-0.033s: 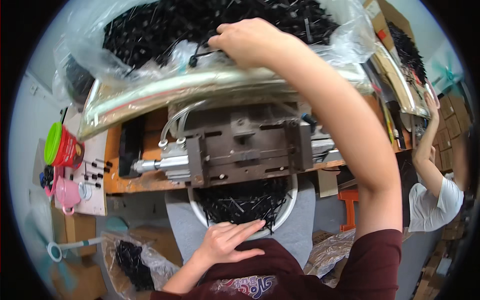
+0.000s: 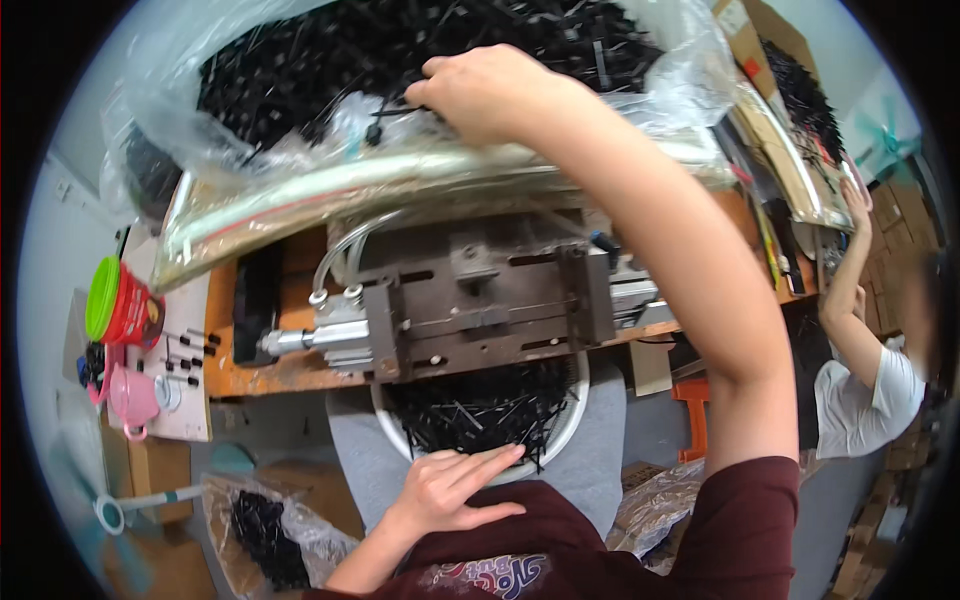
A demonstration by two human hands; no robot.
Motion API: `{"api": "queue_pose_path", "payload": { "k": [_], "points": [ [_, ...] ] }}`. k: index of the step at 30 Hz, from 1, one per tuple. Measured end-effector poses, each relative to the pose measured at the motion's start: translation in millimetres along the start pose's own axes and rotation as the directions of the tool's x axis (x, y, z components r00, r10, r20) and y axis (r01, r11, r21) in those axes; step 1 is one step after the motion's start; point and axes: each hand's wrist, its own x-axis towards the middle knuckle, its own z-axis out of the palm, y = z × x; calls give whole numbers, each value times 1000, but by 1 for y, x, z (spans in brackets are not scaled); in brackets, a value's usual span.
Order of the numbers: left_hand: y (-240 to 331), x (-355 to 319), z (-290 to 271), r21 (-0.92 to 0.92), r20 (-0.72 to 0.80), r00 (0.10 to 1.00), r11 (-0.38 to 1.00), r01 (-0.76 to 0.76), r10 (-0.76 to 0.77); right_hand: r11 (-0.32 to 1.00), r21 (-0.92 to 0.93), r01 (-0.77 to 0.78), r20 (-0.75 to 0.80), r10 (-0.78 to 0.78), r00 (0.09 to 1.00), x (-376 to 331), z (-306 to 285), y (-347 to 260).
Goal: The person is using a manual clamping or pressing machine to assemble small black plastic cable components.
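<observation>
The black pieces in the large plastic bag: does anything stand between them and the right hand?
Nothing visible does: the right hand is at the near part of the black pieces, and the crumpled clear plastic lies to its left, not between them.

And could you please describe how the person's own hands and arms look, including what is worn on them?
The left hand and right hand are ungloved, and no watch or bracelet shows. A short, plain maroon sleeve ends above the right elbow.
</observation>
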Motion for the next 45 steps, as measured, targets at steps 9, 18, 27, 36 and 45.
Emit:
{"api": "queue_pose_path", "payload": {
  "k": [9, 18, 27, 36, 45],
  "points": [
    [0, -1, 9, 3, 30, 1000, 1000, 4, -4, 991, 123, 43, -71, -34, 997, -17, 5, 5],
    [4, 1, 13, -3, 16, 1000, 1000, 1, -1, 938, 340, 69, -413, 83, 907, -23, 17, 11],
    [12, 15, -7, 91, -60, 993, 991, -96, 102, 26, 874, 485, -365, 694, 621, -49, -9, 21],
    [24, 45, -56, 2, -532, 847, 1000, -17, 15, -421, 786, 453, -149, 582, 800, -127, -20, -34],
    [38, 72, -67, -19, -289, 953, 996, 86, -87, -681, 715, -155, 275, 70, 959, -199, 18, -118]
  ]
}}
